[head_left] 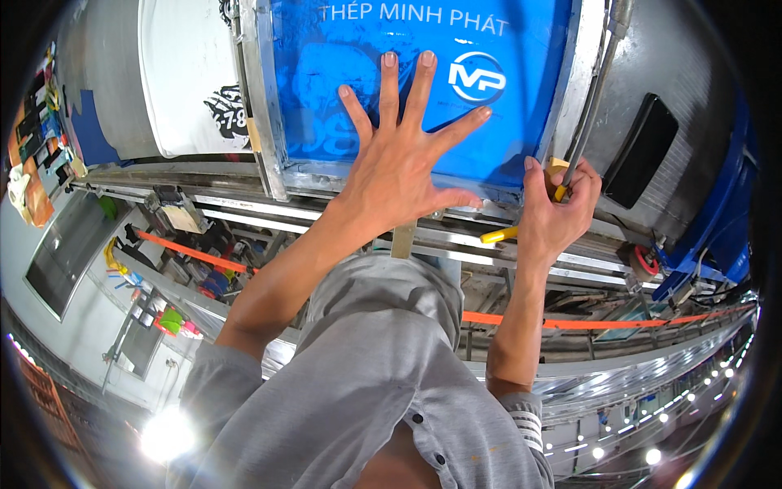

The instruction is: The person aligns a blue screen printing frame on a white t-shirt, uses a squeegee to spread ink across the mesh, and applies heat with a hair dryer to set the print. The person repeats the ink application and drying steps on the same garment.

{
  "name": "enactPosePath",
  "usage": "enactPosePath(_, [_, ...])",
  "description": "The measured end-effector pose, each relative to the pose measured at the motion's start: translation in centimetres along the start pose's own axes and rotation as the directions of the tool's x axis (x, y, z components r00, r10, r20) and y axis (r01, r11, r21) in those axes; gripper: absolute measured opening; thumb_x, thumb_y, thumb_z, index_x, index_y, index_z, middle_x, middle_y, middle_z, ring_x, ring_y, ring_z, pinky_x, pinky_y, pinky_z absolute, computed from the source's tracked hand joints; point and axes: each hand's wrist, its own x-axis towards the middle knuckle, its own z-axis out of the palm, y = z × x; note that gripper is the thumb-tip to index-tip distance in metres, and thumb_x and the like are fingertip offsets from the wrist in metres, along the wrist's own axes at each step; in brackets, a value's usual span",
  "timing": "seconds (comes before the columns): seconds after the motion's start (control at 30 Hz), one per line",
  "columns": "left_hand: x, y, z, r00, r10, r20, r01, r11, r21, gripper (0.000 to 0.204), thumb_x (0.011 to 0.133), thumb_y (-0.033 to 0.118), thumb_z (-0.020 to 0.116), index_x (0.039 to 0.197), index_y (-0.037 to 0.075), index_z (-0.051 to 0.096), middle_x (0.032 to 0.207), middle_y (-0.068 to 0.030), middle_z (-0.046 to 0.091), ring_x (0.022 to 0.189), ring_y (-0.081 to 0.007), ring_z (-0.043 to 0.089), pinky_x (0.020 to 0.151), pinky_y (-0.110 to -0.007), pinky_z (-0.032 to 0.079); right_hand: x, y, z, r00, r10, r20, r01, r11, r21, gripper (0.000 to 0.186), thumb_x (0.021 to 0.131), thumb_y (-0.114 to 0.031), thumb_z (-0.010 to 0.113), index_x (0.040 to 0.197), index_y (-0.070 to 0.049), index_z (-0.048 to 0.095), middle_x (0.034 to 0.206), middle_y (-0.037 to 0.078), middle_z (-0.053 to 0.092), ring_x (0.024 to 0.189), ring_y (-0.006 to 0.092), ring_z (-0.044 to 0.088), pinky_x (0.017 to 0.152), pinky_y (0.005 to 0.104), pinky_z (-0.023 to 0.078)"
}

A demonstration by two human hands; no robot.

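Note:
A blue printing screen [505, 138] in a metal frame lies in front of me, with white lettering and a round white logo on it. My left hand [399, 167] rests on the blue surface, open, its fingers spread wide. Near the frame's lower right corner, my right hand [558, 204] is closed round a yellow-handled tool [498, 235]. Part of that handle is hidden behind the palm, and I cannot make out the tool's kind. A small wooden block [557, 166] shows by the right fingers. From there a thin metal rod [588, 114] runs up along the frame.
To the left, a white printed sheet [183, 90] with black figures lies on a grey board. A black phone-like slab [642, 151] lies on the grey surface at right, beside blue material [717, 204]. Metal rails [318, 213] cross before my waist; an orange strip [603, 323] runs lower.

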Motion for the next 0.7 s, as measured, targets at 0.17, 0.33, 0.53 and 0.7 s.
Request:
enactPosePath(0.17, [0.0, -0.02, 0.18, 1.0, 0.001, -0.006, -0.001, 1.0, -0.002, 0.096, 0.061, 0.068, 0.079, 0.147, 0.041, 0.048, 0.166, -0.0251, -0.004, 0.147, -0.059, -0.009, 0.097, -0.088, 0.001, -0.08, -0.28, -0.15, 0.999, 0.042, 0.018, -0.043, 0.999, 0.033, 0.029, 0.076, -0.005, 0.081, 0.078, -0.001, 0.052, 0.114, 0.015, 0.058, 0.095, 0.0228, 0.061, 0.063, 0.031, 0.054])
enactPosePath(0.33, [-0.03, -0.03, 0.27, 1.0, -0.004, -0.01, 0.004, 1.0, -0.009, 0.096, 0.061, 0.067, 0.08, 0.147, 0.041, 0.049, 0.166, -0.0246, -0.004, 0.147, -0.0581, -0.009, 0.098, -0.087, 0.001, -0.02, -0.19, -0.23, 0.998, 0.049, 0.028, -0.05, 0.998, 0.038, 0.028, 0.076, -0.005, 0.08, 0.077, -0.001, 0.053, 0.113, 0.016, 0.058, 0.093, 0.0226, 0.062, 0.064, 0.031, 0.054])
enactPosePath(0.53, [-0.11, 0.02, 0.27, 1.0, -0.014, -0.004, 0.014, 1.0, -0.023, 0.094, 0.061, 0.065, 0.081, 0.147, 0.04, 0.049, 0.166, -0.0241, -0.004, 0.147, -0.0578, -0.007, 0.099, -0.087, 0.001, -0.07, 0.32, -0.33, 1.0, 0.006, 0.025, -0.005, 1.0, -0.02, 0.029, 0.075, -0.005, 0.082, 0.077, -0.002, 0.053, 0.113, 0.015, 0.058, 0.091, 0.0223, 0.063, 0.064, 0.0318, 0.052])
enactPosePath(0.7, [-0.16, 0.05, 0.3, 1.0, -0.016, -0.017, 0.016, 1.0, -0.013, 0.095, 0.061, 0.065, 0.081, 0.147, 0.039, 0.049, 0.166, -0.0233, -0.003, 0.148, -0.0572, -0.006, 0.1, -0.086, 0.0, -0.17, 0.05, -0.37, 0.999, 0.026, 0.033, -0.025, 1.0, -0.012, 0.031, 0.074, -0.005, 0.083, 0.077, -0.002, 0.053, 0.113, 0.015, 0.058, 0.091, 0.0224, 0.063, 0.064, 0.0322, 0.052])
